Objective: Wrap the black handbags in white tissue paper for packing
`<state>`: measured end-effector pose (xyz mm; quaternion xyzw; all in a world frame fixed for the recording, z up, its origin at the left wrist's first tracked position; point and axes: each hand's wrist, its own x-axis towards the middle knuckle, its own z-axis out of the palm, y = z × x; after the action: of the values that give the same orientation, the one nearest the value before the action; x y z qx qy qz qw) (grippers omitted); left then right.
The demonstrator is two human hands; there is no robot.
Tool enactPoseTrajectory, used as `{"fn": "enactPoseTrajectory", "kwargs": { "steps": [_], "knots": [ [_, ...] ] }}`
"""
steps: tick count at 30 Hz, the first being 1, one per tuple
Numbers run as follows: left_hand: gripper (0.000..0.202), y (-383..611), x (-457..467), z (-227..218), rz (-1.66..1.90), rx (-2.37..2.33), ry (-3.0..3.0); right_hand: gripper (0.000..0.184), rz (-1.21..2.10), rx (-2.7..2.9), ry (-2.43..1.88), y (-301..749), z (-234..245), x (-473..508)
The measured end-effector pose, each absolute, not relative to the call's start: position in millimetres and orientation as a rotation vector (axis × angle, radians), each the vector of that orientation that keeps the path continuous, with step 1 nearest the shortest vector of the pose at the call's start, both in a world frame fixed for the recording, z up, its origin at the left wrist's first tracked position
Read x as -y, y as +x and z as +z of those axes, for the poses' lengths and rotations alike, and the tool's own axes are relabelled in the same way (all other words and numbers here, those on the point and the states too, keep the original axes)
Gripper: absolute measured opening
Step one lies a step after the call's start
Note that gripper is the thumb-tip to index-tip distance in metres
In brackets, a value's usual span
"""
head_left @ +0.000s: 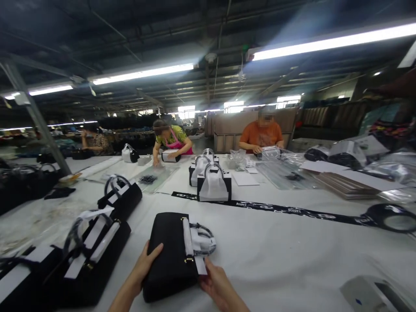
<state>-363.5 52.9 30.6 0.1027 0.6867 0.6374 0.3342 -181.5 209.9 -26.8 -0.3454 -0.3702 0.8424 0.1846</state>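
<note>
A black handbag (170, 255) lies tilted in front of me, its mouth and wrapped handles (204, 240) facing right. White wrapping covers part of the handles and the strip between the gold fittings. My left hand (144, 264) grips the bag's base side, thumb on the upper face and fingers hidden underneath. At the mouth's near corner, my right hand (216, 281) pinches a white card (200, 265) that sticks out beside the bag; some of its fingers are hidden behind the bag's edge.
More black handbags (120, 197) stand along the left. Wrapped bags (214, 186) stand mid-table behind a printed black tape (266, 207) running to its roll (396, 218). Stacked boards (346, 186) and a grey device (370, 292) are right. Two people (172, 138) work across the table.
</note>
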Motion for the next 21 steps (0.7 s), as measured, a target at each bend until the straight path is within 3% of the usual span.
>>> {"fn": "enactPoseTrajectory", "kwargs": {
  "steps": [4, 9, 18, 21],
  "knots": [
    [0.070, -371, -41, 26, 1.726, -1.625, 0.165, 0.052, 2.471, 0.967, -0.896, -204, -24, -193],
    [0.067, -359, -28, 26, 1.826, -1.483, 0.232, 0.077, 2.453, 0.960, -0.899, -209, -4, -178],
    [0.102, -222, -24, -6, 2.016, -0.954, 0.038, 0.082, 2.002, 1.506, -0.711, -90, 93, -205],
    [0.100, -173, -25, -21, 1.957, -0.868, -0.048, 0.080, 1.830, 1.708, -0.615, -42, 127, -206]
  ]
}}
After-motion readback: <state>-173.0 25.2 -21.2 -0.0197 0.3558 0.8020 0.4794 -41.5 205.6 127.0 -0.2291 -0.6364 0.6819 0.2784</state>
